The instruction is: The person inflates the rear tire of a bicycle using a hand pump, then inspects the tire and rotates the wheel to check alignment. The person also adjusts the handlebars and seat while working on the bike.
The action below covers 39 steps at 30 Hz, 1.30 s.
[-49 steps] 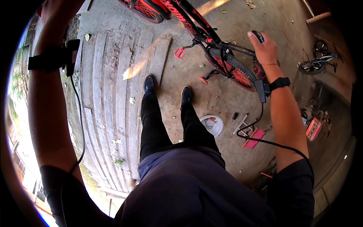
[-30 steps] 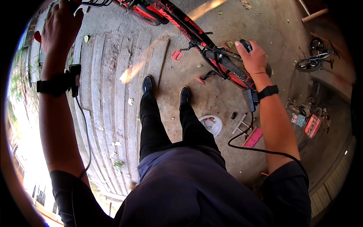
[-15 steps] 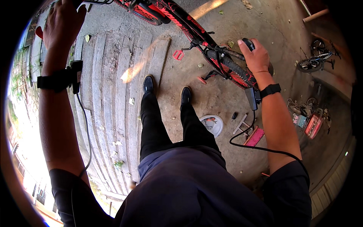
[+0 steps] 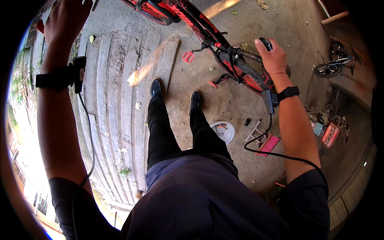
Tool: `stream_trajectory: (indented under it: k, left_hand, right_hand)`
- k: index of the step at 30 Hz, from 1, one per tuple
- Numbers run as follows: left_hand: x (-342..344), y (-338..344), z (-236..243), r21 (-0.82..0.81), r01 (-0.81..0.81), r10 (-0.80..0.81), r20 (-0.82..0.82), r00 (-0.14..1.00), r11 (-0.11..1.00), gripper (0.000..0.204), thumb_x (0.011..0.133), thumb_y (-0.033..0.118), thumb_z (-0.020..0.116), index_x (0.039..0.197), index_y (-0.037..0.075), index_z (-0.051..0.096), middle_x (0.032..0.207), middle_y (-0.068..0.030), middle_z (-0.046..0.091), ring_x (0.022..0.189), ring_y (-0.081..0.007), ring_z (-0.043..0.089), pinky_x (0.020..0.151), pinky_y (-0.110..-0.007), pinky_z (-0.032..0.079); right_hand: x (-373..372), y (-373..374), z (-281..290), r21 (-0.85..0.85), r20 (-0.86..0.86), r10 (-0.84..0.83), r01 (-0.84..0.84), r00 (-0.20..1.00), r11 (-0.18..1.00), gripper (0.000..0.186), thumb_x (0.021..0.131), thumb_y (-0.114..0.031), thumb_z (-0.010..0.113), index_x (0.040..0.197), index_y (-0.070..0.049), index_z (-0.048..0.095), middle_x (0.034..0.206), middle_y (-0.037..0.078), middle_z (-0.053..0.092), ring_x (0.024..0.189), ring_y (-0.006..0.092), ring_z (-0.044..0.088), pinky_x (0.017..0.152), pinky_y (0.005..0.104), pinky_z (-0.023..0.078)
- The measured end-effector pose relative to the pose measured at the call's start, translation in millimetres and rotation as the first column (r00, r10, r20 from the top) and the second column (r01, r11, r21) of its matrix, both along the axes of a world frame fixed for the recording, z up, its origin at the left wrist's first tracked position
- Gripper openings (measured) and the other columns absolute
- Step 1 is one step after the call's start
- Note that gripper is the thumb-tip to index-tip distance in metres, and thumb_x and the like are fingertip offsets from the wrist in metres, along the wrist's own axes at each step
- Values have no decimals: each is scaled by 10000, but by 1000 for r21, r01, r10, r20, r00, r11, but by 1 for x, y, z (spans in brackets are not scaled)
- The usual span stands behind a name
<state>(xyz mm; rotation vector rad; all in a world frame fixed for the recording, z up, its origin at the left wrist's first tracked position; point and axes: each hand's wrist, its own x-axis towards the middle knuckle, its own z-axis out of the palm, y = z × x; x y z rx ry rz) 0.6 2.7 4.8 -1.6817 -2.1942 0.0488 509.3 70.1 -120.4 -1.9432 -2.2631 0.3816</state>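
Observation:
My left hand (image 4: 64,20) reaches to the upper left edge, its fingers partly cut off; what lies under them is hard to make out. My right hand (image 4: 274,58) grips the black saddle (image 4: 265,43) of a black-and-red bicycle (image 4: 204,28) lying across the upper middle of the view. Below that hand is the bicycle's rear wheel (image 4: 244,80), with red spokes. A red pedal (image 4: 188,57) hangs nearer my shoes. Both my wrists wear straps with black devices and cables.
Worn planks (image 4: 108,120) line the left. A white basin (image 4: 226,132) with tools, a pink folding stool (image 4: 268,146) and a small dark object (image 4: 247,122) lie by my right leg. Another bicycle (image 4: 334,64) and a reddish cluttered vehicle (image 4: 330,132) stand at right.
From 1.6 to 1.0 seconds ago my hands and the bicycle's rear shifted inward and downward in view. Since then both hands have drifted slightly back upward and outward.

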Motion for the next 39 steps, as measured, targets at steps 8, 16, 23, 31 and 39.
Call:
stream_trajectory:
  k: [8,16,23,31,39]
  left_hand:
    - [7,7,16,-84,-96,101,60,993,992,579,984,290,557,1338,-138,394,1087,-283,628,1069,-419,640,970,-582,483]
    - [-29,17,-11,-25,-157,156,-51,986,987,496,1011,396,577,1426,144,475,1183,-221,691,1098,-443,673,911,-558,558]
    - [-30,17,-19,-116,-212,197,-130,972,970,518,1051,445,457,1469,145,399,1190,-289,660,1086,-474,657,889,-587,537]
    - [-58,7,-36,-46,-104,105,13,994,994,521,1031,294,543,1476,69,392,1198,-289,654,1023,-525,631,869,-639,485]
    - [-39,-7,-33,-221,-183,189,4,982,958,550,1036,219,529,1460,-35,288,1172,-331,611,1054,-519,619,870,-621,497]
  right_hand:
    - [-3,7,6,-61,-2,-18,18,1000,998,648,854,-691,643,1109,-100,717,977,166,742,946,380,707,822,456,547]
    - [54,-7,8,10,-115,247,-248,962,969,803,745,-580,817,1322,-63,604,1249,203,654,1181,395,602,1021,469,463]
    - [73,-68,-1,102,41,-166,161,985,982,1039,629,-582,875,1479,-156,459,1548,137,397,1504,389,261,1171,642,272]
    - [73,-64,7,-43,-212,-294,292,932,955,1018,581,-537,898,1440,-208,461,1536,100,371,1520,391,206,1185,555,290]
    - [75,-68,3,-117,-294,-319,297,901,948,990,633,-545,859,1487,-236,466,1578,38,346,1549,303,183,1187,518,273]
